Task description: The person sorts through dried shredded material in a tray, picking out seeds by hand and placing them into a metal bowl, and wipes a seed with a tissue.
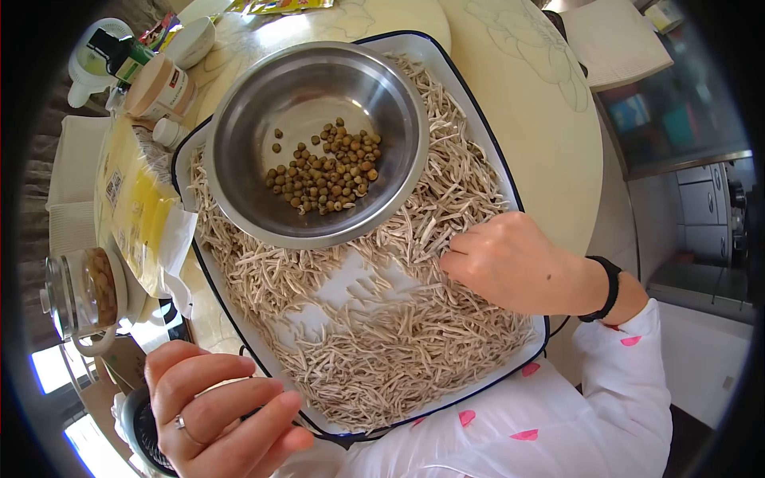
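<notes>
A blue-rimmed white tray (343, 291) holds a thick layer of pale, thin dried strips (414, 342), with a bare patch near its middle. Resting over the tray's far part is a steel bowl (390, 95) with round greenish-brown balls, like dried peas (323, 175), in it. My right hand (510, 263), with a black band at the wrist, is closed, fingertips down among the strips at the tray's right side; what they pinch is hidden. Beside the tray's near left corner, my left hand (219, 410) is raised with its fingers curled in; its palm is hidden.
The tray stands on a round cream table (550, 135). Along the left are a yellow plastic package (139, 215), a glass jar (88, 291), a pinkish tub (163, 88), a dark bottle (119, 56) and a white bowl (191, 41). A cream chair cover (610, 40) is at the upper right.
</notes>
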A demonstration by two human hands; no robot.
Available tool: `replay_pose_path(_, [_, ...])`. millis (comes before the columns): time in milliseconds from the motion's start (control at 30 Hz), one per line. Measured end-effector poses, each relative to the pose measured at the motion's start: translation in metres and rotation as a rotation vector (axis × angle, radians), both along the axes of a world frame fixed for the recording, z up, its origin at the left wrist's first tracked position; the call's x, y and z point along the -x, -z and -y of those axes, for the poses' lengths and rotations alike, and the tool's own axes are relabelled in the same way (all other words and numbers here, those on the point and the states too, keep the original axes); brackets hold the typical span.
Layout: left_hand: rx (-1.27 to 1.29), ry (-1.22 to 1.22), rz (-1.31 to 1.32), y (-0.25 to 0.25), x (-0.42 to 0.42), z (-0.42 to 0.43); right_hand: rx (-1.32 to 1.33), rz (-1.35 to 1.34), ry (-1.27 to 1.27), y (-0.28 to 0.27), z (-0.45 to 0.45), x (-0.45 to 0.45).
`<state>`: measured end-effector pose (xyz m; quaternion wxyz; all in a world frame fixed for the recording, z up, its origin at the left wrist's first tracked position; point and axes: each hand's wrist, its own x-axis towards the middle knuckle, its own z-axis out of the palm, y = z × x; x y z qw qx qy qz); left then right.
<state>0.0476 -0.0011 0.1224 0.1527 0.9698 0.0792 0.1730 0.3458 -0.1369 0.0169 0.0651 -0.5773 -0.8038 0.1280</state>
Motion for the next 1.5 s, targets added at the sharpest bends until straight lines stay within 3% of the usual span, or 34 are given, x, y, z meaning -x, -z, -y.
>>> replay_pose_path(167, [-0.066,-0.100,0.209,0.010,0.007,0.000,0.010,-0.095,0.039,-0.019,-0.006,-0.006])
replay_pose_path(367, [0.029,0.007,-0.020,0.004,0.003,0.001,-0.301,-0.549,0.206,-0.062,-0.029,-0.019])
replay_pose_path(600, [0.071,0.079,-0.037,0.026,-0.028,0.015,-0.329,-0.607,0.125,-0.069,-0.063,-0.020])
replay_pose_path(833, [0.091,0.086,-0.053,0.030,-0.036,0.016,-0.450,-0.529,0.166,-0.045,-0.076,-0.020])
replay_pose_path(933, [0.087,0.089,-0.051,0.030,-0.034,0.016,-0.401,-0.502,0.146,-0.059,-0.064,-0.026])
replay_pose_path(1133, [0.134,0.114,-0.019,0.016,-0.027,0.017,-0.016,0.070,-0.107,-0.075,-0.029,-0.028])
replay_pose_path(1267, [0.147,0.099,-0.028,0.013,-0.023,0.019,0.041,0.274,-0.147,-0.057,-0.025,-0.010])
replay_pose_path(1500, [0.144,0.097,-0.115,0.011,-0.018,0.018,0.095,0.272,-0.146,-0.030,-0.024,-0.006])
